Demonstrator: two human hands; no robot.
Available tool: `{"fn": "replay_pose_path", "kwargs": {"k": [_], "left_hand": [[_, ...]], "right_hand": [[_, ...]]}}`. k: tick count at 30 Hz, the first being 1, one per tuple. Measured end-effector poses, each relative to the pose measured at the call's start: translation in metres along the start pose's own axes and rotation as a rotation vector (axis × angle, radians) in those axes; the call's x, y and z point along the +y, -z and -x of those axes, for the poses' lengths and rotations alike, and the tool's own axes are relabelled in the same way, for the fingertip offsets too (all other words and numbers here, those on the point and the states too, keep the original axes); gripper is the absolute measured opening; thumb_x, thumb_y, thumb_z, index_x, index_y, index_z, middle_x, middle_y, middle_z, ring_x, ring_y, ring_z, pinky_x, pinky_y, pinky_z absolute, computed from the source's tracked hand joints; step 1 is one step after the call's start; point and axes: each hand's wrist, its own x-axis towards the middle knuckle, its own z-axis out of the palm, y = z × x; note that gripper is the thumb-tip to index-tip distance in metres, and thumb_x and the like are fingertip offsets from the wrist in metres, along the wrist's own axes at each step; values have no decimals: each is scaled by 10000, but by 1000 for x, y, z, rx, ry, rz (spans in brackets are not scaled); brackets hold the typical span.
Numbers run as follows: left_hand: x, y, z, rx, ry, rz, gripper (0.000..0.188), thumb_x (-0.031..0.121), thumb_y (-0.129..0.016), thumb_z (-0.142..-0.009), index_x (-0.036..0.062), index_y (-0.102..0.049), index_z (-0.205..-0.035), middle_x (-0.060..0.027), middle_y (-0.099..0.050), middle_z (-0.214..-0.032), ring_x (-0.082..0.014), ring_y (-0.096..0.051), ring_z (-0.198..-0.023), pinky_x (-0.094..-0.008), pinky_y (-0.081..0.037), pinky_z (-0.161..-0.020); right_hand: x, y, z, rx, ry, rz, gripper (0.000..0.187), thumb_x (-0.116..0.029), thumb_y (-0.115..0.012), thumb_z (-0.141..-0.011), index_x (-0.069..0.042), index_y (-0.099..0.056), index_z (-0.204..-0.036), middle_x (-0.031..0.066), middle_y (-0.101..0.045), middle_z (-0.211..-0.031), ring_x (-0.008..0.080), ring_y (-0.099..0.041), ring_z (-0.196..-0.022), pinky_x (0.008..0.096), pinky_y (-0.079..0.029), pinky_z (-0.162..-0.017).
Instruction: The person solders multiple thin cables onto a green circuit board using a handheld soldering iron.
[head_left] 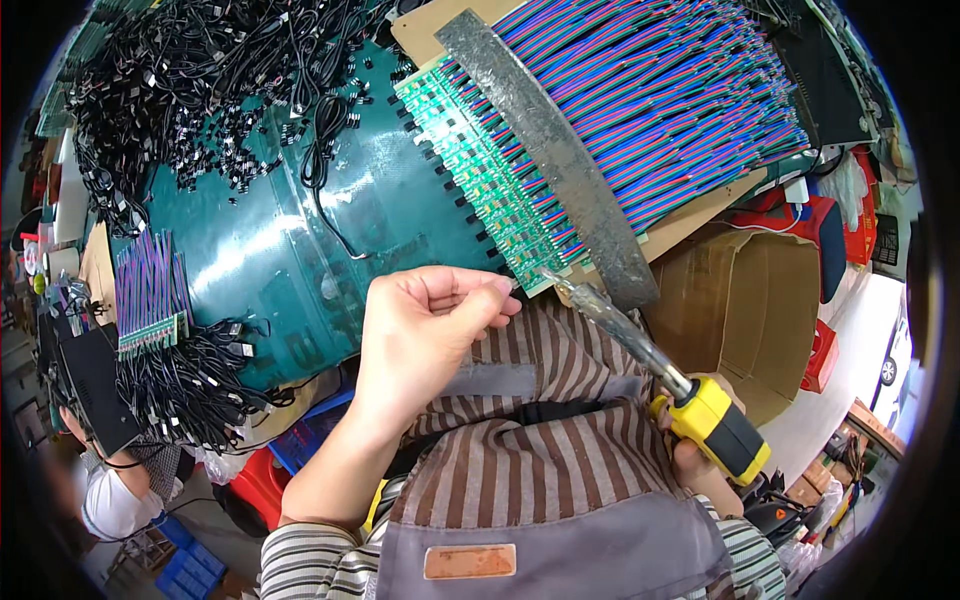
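Observation:
My right hand (688, 462), mostly hidden behind the tool, grips a yellow-and-black soldering gun (722, 430). Its metal barrel points up and left, and the tip is at the near end of a row of green circuit boards (480, 185). Beside that same end, my left hand (425, 325) is closed in a pinch; what sits between thumb and forefinger is too small to make out. Small black connectors line the boards' left edge. Blue, red, green and black wires (660, 100) run off their right side, with a heavy grey metal bar (550, 140) lying across them.
Tangled black cables (200, 70) cover the far left of the green mat (400, 200). A bundle of purple-wired boards (150, 285) lies at the left edge. An open cardboard box (745, 300) stands at the right. Another person's arm (115, 500) shows at lower left.

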Motion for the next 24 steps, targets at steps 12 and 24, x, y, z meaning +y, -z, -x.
{"fn": "replay_pose_path", "kwargs": {"k": [12, 24], "left_hand": [[2, 2, -11, -26, 52, -36, 183, 119, -722, -858, -55, -704, -912, -124, -721, -785, -126, -675, -659, -224, -531, -609], [0, 2, -13, -36, 57, -6, 168, 111, -725, -854, -51, -701, -892, -117, -718, -775, -124, -673, -654, -227, -533, -608]], "right_hand": [[0, -1, -11, -92, 118, 146, 257, -188, -641, -671, 16, -655, -827, 152, -672, -814, 294, -655, -682, 344, -537, -622], [-6, -2, -13, -76, -27, 120, 298, -236, -645, -698, 26, -660, -839, 180, -676, -830, 323, -682, -748, 372, -566, -694]]}}
